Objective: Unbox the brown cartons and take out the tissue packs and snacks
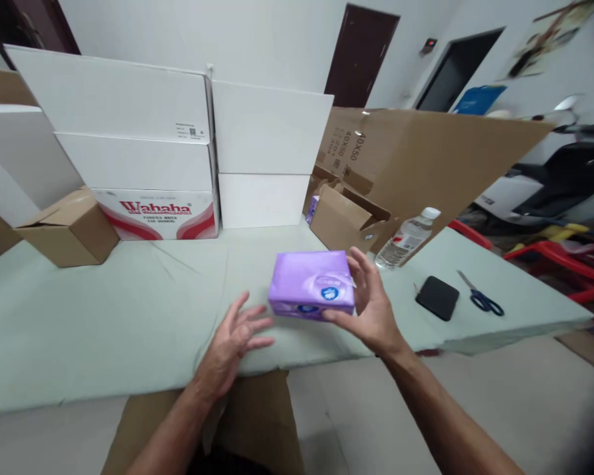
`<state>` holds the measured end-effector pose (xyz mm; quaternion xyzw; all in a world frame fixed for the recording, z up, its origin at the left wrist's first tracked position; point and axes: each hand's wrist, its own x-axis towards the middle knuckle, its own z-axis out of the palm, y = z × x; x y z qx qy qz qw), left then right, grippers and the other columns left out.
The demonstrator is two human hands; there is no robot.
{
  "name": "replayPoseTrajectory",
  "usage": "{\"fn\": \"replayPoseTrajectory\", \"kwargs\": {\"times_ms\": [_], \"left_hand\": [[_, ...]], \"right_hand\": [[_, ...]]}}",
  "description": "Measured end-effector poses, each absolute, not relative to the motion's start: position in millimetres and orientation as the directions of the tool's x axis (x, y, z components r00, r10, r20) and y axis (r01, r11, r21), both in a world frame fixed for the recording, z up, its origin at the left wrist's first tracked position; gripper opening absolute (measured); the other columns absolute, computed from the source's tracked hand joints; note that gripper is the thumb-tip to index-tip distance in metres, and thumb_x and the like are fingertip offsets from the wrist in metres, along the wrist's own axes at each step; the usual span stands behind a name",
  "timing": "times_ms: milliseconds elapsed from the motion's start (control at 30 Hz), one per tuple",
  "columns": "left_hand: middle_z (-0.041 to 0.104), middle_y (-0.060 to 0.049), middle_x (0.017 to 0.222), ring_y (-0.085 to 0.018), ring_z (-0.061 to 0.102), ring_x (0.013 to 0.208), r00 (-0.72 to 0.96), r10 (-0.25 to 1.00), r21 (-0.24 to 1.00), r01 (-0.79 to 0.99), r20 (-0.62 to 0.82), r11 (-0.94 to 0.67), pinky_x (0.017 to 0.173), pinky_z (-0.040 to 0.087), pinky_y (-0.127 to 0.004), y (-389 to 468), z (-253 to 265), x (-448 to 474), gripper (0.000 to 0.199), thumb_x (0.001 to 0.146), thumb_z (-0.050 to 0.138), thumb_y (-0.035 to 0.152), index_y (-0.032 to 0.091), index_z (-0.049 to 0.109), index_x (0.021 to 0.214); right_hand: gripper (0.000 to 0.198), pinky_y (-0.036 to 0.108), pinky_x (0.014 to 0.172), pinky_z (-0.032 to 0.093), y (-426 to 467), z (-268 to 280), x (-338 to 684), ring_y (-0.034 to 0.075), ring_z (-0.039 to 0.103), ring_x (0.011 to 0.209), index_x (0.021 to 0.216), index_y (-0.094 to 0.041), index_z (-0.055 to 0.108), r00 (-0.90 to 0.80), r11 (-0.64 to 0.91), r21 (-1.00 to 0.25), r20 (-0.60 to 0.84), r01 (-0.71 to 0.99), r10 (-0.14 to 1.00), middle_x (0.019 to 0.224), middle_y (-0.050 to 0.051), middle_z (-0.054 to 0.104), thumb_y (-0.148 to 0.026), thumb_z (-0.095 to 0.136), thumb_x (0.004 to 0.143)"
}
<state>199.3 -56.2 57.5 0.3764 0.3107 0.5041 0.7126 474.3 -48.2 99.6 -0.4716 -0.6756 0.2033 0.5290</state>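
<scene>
A purple tissue pack (304, 280) with a blue-and-white logo is held by its right end in my right hand (371, 303). The thumb lies along its front lower edge and the fingers wrap behind the right side. My left hand (235, 340) is just left of the pack, fingers spread and apart from it, holding nothing. Beneath both hands is the table (103, 323) with a pale green cover. An open brown cardboard box (344, 221) stands behind the pack to the right, with another purple item (312, 210) partly visible at its left side.
White cartons (153, 158) line the table's back, one printed Wahaha. A small brown box (72, 227) sits at left. To the right are a water bottle (408, 239), a black flat case (437, 298), scissors (482, 298) and a tall cardboard panel (426, 158).
</scene>
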Motion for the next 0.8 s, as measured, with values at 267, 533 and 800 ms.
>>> {"fn": "replayPoseTrajectory", "kwargs": {"times_ms": [267, 533, 800], "left_hand": [[0.073, -0.011, 0.123, -0.027, 0.072, 0.105, 0.097, 0.995, 0.890, -0.454, 0.003, 0.042, 0.086, 0.062, -0.038, -62, 105, 199, 0.078, 0.074, 0.086, 0.044, 0.018, 0.056, 0.142], [0.064, -0.014, 0.141, -0.033, 0.065, 0.123, -0.005, 0.989, 0.983, 0.111, 0.146, -0.145, 0.097, 0.058, -0.041, -67, 100, 199, 0.083, 0.072, 0.083, 0.041, 0.016, 0.055, 0.146], [0.054, -0.016, 0.156, -0.032, 0.064, 0.132, 0.220, 0.913, 0.908, 0.171, 0.344, -0.383, 0.104, 0.058, -0.048, -70, 71, 196, 0.079, 0.091, 0.071, 0.044, 0.026, 0.036, 0.160]], "right_hand": [[0.117, 0.066, 0.119, 0.039, -76, 110, 419, 0.043, 0.040, 0.150, 0.169, -0.032, 0.008, -0.264, 0.564, -0.398, 0.595, 0.723, 0.759, 0.164, 0.016, 0.038, -0.065, 0.078, 0.081], [0.123, 0.072, 0.116, 0.035, -85, 120, 400, 0.048, 0.037, 0.150, 0.169, -0.024, 0.007, -0.397, 0.548, -0.177, 0.517, 0.817, 0.758, 0.164, 0.023, 0.036, -0.066, 0.078, 0.078], [0.116, 0.060, 0.114, 0.044, -57, 78, 465, 0.040, 0.047, 0.143, 0.166, -0.024, 0.018, 0.119, 0.286, -0.589, 0.553, 0.756, 0.824, 0.161, 0.020, 0.042, -0.062, 0.079, 0.075]]}}
